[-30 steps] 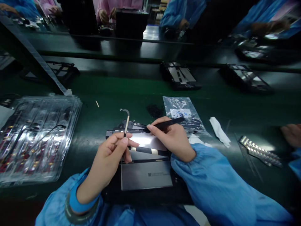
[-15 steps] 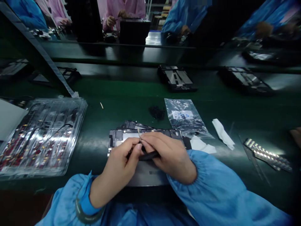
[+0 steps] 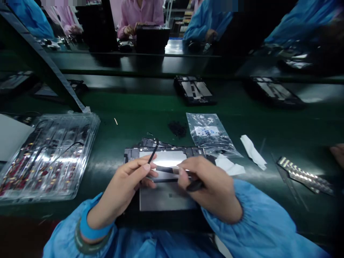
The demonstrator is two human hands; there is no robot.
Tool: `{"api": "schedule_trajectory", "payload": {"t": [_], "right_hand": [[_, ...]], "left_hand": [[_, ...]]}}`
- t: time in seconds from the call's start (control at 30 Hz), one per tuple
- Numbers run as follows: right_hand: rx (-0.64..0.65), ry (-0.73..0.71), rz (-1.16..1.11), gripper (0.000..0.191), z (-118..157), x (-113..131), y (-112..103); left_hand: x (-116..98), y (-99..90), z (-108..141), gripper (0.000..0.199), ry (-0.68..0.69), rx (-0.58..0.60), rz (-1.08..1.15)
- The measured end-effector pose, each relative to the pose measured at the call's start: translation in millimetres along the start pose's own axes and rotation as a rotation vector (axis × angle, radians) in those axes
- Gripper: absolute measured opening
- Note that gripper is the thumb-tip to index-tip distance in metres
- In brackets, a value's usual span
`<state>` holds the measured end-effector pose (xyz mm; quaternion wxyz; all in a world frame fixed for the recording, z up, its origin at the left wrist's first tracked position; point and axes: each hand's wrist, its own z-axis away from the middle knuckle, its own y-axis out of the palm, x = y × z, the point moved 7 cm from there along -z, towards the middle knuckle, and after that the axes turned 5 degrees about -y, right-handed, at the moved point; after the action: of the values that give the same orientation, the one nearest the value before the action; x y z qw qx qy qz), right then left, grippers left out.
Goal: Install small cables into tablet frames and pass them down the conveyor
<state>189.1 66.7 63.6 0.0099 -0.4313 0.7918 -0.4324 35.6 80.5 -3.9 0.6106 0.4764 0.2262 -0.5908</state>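
My left hand (image 3: pixel 129 182) pinches a thin black strip (image 3: pixel 154 152) whose curled end points up and away. My right hand (image 3: pixel 211 184) is closed around a dark-handled tool (image 3: pixel 195 185), and a dark blade-like tip (image 3: pixel 165 169) reaches left toward my left fingers. Beneath both hands lies an open flat device (image 3: pixel 168 197) with a silver panel and black parts along its far edge. Another dark part (image 3: pixel 150 142) sticks out behind it.
Stacked clear trays (image 3: pixel 77 172) of small parts sit left. Beyond the device are a black pile (image 3: pixel 177 129), a labelled plastic bag (image 3: pixel 212 132) and white paper (image 3: pixel 253 152). Metallic strips (image 3: pixel 303 175) lie right. Further off stand device frames (image 3: pixel 195 89); people work across the bench.
My hands have moved apart, the right one to the right with the tool. The black strip now shows raised in my left fingers, and more of the silver panel is uncovered.
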Motion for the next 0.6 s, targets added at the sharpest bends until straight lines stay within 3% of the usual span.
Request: {"api": "schedule_trajectory", "payload": {"t": [0.07, 0.13, 0.23, 0.33, 0.4, 0.47, 0.53, 0.6], "right_hand": [[0.108, -0.035, -0.098, 0.011, 4.6, 4.8, 8.2], [0.151, 0.007, -0.196, 0.012, 5.3, 3.1, 13.7], [0.095, 0.329, -0.393, 0.011, 2.7, -20.2, 18.9], [0.105, 0.725, -0.680, 0.028, 7.7, -40.0, 35.8], [0.085, 0.823, -0.797, 0.031, 7.9, -40.9, 42.1], [0.019, 0.776, -0.711, 0.025, 4.5, -38.5, 37.1], [-0.023, 0.611, -0.495, 0.016, -0.9, -29.4, 27.3], [-0.026, 0.383, -0.313, 0.009, -5.6, -12.6, 21.1]], "left_hand": [[8.7, 9.3, 0.8, 0.020, -0.139, 0.107, 0.143], [13.6, 15.9, 1.4, 0.021, -0.195, 0.157, 0.199], [17.8, 18.2, 1.0, 0.022, -0.194, 0.138, 0.182], [19.2, 21.6, 2.2, 0.023, -0.143, 0.154, 0.011], [10.7, 19.4, 3.6, 0.021, 0.025, 0.086, -0.219], [-9.1, 12.9, 10.5, 0.016, 0.332, -0.115, -0.468], [-27.2, 9.8, 24.9, 0.011, 0.644, -0.334, -0.652], [-34.3, 11.5, 35.5, 0.010, 0.831, -0.439, -0.760]]}}
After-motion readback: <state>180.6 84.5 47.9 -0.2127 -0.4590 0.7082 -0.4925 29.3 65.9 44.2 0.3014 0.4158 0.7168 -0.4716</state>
